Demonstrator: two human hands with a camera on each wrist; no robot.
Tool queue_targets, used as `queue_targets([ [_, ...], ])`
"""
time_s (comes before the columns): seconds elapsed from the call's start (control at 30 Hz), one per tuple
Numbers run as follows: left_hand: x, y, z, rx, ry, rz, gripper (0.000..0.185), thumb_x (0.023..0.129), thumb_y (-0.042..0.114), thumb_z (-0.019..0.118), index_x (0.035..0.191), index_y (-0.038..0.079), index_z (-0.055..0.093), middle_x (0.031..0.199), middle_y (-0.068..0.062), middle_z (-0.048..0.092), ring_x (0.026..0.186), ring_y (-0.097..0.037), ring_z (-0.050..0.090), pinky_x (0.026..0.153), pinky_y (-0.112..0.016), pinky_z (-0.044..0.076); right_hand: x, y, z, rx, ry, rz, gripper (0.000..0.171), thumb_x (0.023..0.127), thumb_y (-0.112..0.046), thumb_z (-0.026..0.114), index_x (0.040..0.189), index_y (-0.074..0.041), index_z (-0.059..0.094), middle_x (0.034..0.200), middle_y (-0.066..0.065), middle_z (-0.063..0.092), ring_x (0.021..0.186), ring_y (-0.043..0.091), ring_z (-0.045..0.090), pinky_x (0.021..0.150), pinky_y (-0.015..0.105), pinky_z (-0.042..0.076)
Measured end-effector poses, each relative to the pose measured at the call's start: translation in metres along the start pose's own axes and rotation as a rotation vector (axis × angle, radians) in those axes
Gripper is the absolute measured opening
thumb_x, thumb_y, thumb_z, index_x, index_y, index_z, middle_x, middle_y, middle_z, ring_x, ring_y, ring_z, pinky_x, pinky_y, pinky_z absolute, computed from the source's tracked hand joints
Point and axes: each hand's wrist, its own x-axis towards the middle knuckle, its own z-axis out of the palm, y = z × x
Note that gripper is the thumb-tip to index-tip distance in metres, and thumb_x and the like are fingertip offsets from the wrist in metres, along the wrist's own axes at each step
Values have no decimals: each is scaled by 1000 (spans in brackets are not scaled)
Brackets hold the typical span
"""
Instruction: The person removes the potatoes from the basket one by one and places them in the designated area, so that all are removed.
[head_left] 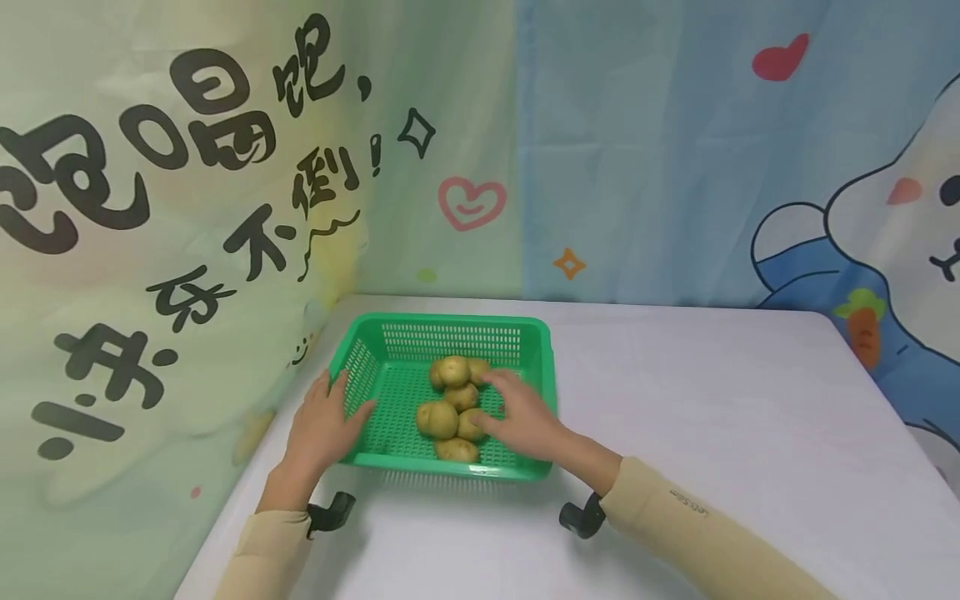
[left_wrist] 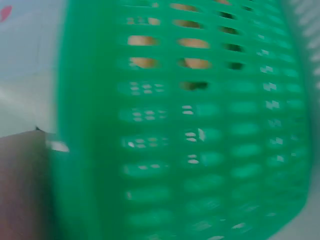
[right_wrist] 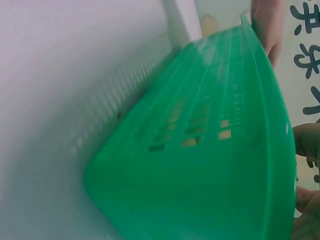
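A green plastic basket [head_left: 536, 333] with slotted walls stands on the table, holding several potatoes [head_left: 437, 419] right of its middle. At the basket's left front corner is my left hand [head_left: 321, 429], fingers straight and thumb spread over the rim. My right hand [head_left: 528, 421] reaches over the right part of the basket. Its thumb and fingers are spread beside the potatoes; whether they touch any is unclear. From the right wrist, the basket's wall [right_wrist: 200, 175] hides most of the right hand's fingers. The left wrist view is blurred and mostly filled by the slotted wall [left_wrist: 215, 130].
The white table [head_left: 675, 400] extends to the right of the basket. Behind and to the left hangs a printed curtain [head_left: 637, 167] with cartoon figures and lettering. Black wrist mounts [head_left: 332, 512] sit at both cuffs, near the basket's front side.
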Motion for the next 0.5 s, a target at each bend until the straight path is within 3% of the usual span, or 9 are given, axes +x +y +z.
queue_targets([
  [0.23, -2, -15, 6, -94, 36, -172, 71, 93, 42, 42, 144, 2, 14, 143, -27, 23, 124, -45, 30, 90, -59, 32, 8, -10, 17, 0, -41, 26, 55, 82, -28, 62, 132, -11, 44, 136, 5, 41, 119, 25, 43, 91, 45, 38],
  [0.5, 2, -22, 10, -191, 127, -234, 54, 94, 25, 43, 141, 3, 28, 134, -24, 40, 109, -42, 48, 80, -54, 40, 15, -10, 29, 33, -71, 50, 55, 81, -24, 65, 131, -10, 46, 134, 6, 42, 120, 27, 41, 93, 46, 37],
])
